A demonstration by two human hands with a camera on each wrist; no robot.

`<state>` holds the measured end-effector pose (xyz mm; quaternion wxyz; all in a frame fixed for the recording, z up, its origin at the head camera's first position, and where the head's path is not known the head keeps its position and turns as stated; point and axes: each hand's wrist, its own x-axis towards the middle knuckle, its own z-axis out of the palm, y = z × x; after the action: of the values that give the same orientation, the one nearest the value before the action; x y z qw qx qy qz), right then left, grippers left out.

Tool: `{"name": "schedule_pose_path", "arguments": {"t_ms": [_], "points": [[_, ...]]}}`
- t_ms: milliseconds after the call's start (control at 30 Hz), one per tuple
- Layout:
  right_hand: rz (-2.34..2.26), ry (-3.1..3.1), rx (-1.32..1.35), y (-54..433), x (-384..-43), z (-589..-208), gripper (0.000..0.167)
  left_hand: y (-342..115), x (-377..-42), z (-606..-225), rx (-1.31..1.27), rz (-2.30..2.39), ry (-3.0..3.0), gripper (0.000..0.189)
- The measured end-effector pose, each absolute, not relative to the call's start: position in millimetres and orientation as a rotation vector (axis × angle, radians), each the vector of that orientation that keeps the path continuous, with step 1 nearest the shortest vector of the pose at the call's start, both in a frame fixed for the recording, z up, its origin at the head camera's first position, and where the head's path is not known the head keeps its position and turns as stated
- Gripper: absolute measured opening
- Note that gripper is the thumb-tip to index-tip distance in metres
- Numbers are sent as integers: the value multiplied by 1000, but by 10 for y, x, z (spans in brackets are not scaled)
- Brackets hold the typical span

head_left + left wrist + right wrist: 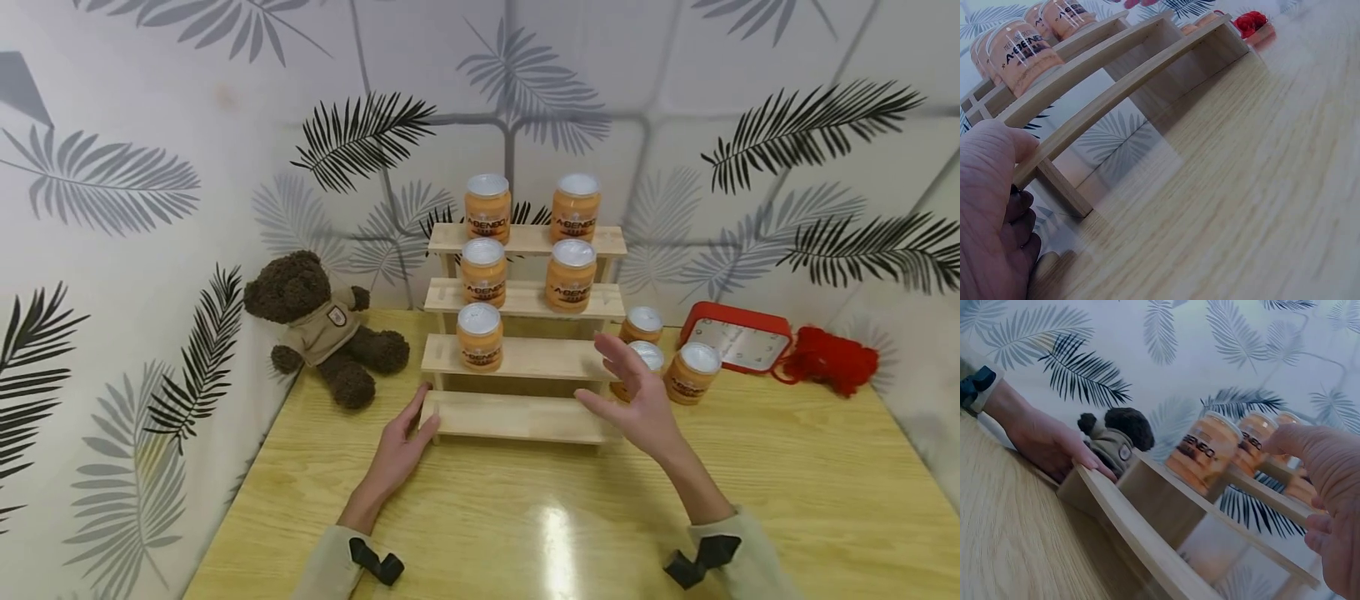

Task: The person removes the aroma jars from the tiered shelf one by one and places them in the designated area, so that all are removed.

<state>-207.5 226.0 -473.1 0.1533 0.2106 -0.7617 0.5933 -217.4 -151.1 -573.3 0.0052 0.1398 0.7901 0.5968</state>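
A four-tier wooden display rack (517,417) stands on the table. My left hand (401,450) grips the left end of its lowest board, and in the left wrist view the thumb lies on top with the fingers curled below. My right hand (637,408) is held up by the rack's right end, fingers spread and holding nothing. Orange jars with silver lids stand on the tiers: two on the top, including a left jar (487,208), two on the second, including a right jar (572,279), and one jar (481,337) at the left of the third.
Right of the rack, partly behind my right hand, are three more orange jars, the nearest jar (690,375) fully visible. Behind them stand a red clock (738,337) and a red yarn bundle (832,360). A brown teddy bear (322,329) sits at the left, before the leaf-patterned wall.
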Motion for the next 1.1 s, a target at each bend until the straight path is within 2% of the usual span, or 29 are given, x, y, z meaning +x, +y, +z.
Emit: {"name": "schedule_pose_path", "arguments": {"t_ms": [1100], "points": [[1727, -2362, 705, 1178, -2659, -4608, 84, -1515, -2171, -5725, 433, 1860, 2473, 69]]}}
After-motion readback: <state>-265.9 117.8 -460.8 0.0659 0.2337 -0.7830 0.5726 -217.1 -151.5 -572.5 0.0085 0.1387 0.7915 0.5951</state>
